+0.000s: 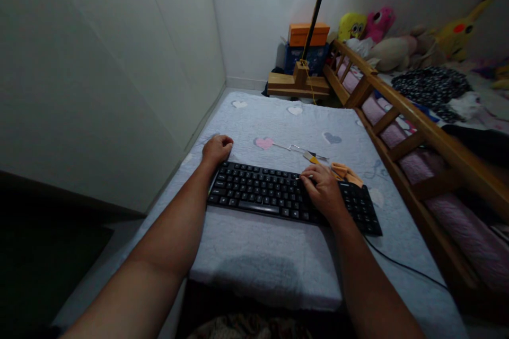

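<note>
A black keyboard (254, 188) lies across the patterned bedspread in front of me. My left hand (217, 149) rests at its upper left corner with the fingers curled in, and nothing shows in them. Over the right part of the keys, my right hand (321, 186) pinches a thin white cotton swab (299, 178), its tip low over the upper row. Behind the keyboard lie another white stick like a swab (281, 146), a bent wire tool (296, 148) and a small brush with a yellow part (310, 158). An orange cloth (347, 174) is bunched beside my right hand.
The keyboard's cable (405, 265) trails to the right. A wooden bed rail (421, 119) runs along the right side, with plush toys (382, 24) beyond. Pale panels (159, 63) stand at the left. A wooden stand (300, 82) with a dark pole is at the far end.
</note>
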`<move>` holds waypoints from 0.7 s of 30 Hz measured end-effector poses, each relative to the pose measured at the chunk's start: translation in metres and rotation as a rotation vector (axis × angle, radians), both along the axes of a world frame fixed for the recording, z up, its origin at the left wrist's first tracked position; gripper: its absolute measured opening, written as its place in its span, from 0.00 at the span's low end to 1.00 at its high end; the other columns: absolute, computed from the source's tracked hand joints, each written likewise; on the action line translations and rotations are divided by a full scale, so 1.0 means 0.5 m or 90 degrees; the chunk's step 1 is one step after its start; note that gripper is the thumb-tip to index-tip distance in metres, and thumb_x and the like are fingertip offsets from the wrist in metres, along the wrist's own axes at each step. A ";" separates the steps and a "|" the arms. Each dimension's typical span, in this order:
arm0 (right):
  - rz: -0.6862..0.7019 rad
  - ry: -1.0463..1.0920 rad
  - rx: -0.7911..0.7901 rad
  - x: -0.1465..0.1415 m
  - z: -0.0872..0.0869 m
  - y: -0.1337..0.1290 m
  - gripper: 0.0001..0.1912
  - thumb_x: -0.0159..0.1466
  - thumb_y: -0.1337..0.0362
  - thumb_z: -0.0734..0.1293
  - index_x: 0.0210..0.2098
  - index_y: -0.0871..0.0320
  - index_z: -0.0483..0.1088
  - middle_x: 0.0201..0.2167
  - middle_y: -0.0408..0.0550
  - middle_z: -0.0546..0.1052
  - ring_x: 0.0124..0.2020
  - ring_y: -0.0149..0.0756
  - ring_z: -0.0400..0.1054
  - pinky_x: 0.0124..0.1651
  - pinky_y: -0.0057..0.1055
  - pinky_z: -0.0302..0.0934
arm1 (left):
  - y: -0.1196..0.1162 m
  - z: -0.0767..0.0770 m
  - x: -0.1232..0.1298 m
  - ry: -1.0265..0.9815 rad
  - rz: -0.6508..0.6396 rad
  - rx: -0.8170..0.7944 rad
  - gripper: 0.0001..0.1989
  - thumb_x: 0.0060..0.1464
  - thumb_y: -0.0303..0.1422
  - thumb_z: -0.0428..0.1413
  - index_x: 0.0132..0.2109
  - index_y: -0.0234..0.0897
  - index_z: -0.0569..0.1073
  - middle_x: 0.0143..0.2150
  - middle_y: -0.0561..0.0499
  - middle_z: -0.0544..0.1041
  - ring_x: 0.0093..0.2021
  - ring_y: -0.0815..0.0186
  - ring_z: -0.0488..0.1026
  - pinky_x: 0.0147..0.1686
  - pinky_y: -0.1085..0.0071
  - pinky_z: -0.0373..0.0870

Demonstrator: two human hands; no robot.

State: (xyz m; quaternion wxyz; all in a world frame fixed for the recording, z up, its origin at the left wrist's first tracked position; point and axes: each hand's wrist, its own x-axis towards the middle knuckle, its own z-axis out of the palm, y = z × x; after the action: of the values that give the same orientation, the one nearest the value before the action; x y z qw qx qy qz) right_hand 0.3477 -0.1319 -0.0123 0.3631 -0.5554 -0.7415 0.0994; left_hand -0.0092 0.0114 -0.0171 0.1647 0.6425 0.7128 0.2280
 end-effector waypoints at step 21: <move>-0.050 0.036 -0.022 0.027 0.013 -0.009 0.11 0.70 0.63 0.69 0.32 0.51 0.81 0.40 0.54 0.85 0.49 0.53 0.77 0.62 0.56 0.69 | -0.003 0.009 -0.002 -0.031 0.003 0.001 0.09 0.61 0.31 0.60 0.44 0.42 0.86 0.51 0.44 0.85 0.56 0.53 0.82 0.61 0.59 0.76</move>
State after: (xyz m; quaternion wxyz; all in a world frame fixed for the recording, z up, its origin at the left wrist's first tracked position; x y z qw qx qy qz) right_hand 0.3613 -0.1363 -0.0060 0.3780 -0.5869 -0.7069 0.1135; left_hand -0.0102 0.0101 -0.0126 0.1810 0.6355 0.7098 0.2441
